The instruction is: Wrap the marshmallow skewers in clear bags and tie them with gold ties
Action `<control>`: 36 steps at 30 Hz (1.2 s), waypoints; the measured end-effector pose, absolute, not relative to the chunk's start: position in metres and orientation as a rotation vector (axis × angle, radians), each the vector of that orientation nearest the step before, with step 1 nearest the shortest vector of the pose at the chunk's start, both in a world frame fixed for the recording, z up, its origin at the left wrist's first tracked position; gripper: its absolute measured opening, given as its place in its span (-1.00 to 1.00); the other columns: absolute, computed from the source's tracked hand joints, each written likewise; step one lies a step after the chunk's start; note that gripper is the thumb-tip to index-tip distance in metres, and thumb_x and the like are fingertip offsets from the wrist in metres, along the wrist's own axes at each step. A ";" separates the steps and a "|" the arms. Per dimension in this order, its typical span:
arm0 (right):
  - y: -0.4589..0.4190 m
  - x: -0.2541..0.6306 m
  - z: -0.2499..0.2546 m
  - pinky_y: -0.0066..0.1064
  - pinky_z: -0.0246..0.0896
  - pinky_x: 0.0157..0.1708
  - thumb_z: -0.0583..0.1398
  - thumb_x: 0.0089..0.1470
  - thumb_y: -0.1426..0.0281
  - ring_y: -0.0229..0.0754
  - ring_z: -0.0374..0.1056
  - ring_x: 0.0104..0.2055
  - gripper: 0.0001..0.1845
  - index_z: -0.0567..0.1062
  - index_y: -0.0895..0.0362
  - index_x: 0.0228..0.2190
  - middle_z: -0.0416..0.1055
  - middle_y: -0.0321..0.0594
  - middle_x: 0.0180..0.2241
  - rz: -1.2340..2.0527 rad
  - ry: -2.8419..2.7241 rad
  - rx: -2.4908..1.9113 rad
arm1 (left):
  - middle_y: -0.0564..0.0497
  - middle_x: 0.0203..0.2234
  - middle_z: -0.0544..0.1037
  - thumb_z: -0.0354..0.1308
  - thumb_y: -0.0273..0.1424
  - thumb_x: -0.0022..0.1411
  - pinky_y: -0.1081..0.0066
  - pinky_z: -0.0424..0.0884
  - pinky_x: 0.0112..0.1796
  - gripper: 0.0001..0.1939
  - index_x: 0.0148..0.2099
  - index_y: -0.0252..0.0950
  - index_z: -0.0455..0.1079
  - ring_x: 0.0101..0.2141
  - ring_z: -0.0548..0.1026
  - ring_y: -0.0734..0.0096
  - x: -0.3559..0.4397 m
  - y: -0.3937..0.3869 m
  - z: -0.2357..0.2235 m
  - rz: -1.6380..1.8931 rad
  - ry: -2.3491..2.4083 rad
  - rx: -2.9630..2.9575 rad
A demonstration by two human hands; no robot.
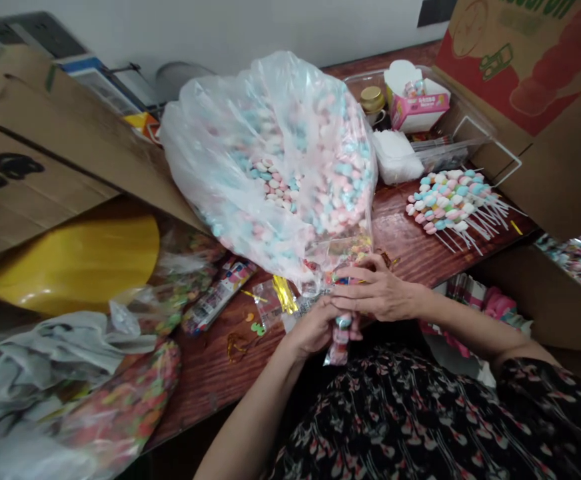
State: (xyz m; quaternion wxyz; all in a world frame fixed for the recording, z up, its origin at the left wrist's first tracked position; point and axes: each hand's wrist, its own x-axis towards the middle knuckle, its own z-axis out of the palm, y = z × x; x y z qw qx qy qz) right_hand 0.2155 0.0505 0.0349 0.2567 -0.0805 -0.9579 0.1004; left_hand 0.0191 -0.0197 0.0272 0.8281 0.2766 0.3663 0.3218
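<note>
Near the front edge of the table, my left hand [315, 327] is closed around a small clear candy bag [339, 347], which hangs below the fingers with pale pink and blue pieces inside. My right hand [383, 293] comes over from the right, its bent fingers closed at the top of the same bag and overlapping my left hand; the fingertips are partly hidden. Just beyond the hands lies a large clear plastic bag [270, 127] full of pink, blue and white candies. Gold twist ties [284, 293] sit in a clear packet left of my hands.
Skewered candies on white sticks [453, 203] are piled at the right. Behind them, a clear plastic bin [458, 150] holds a pink box [418, 110]. Cardboard boxes [530, 87] flank the table. At left are a yellow plastic tub [80, 267] and bagged gummy candies [130, 407].
</note>
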 end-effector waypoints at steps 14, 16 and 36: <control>0.028 0.217 0.014 -0.17 -0.11 -0.21 0.13 0.04 0.44 -0.13 0.23 -0.29 -0.90 0.45 0.17 -0.45 0.45 -0.16 -0.44 0.347 -2.847 -0.737 | -0.03 -0.43 0.48 0.10 -0.21 0.23 0.35 0.32 -0.26 -0.78 -0.31 -0.23 0.44 -0.37 0.37 0.29 0.025 -0.019 0.035 0.433 1.270 1.602; 0.019 0.217 0.012 -0.17 -0.11 -0.21 0.13 0.06 0.43 -0.13 0.24 -0.26 -0.88 0.46 0.18 -0.41 0.48 -0.14 -0.39 0.412 -2.785 -0.895 | -0.01 -0.49 0.45 0.07 -0.26 0.22 0.36 0.28 -0.30 -0.79 -0.39 -0.24 0.42 -0.41 0.34 0.31 0.028 -0.020 0.033 0.437 1.375 1.692; -0.006 0.246 0.000 -0.26 -0.14 -0.17 0.13 0.18 0.41 -0.22 0.23 -0.27 -0.80 0.52 0.13 -0.44 0.49 -0.26 -0.43 0.691 -2.465 -0.943 | -0.01 -0.48 0.49 -0.01 -0.33 0.31 0.39 0.24 -0.29 -0.71 -0.36 -0.28 0.49 -0.43 0.37 0.38 0.050 -0.036 0.021 0.377 1.173 1.750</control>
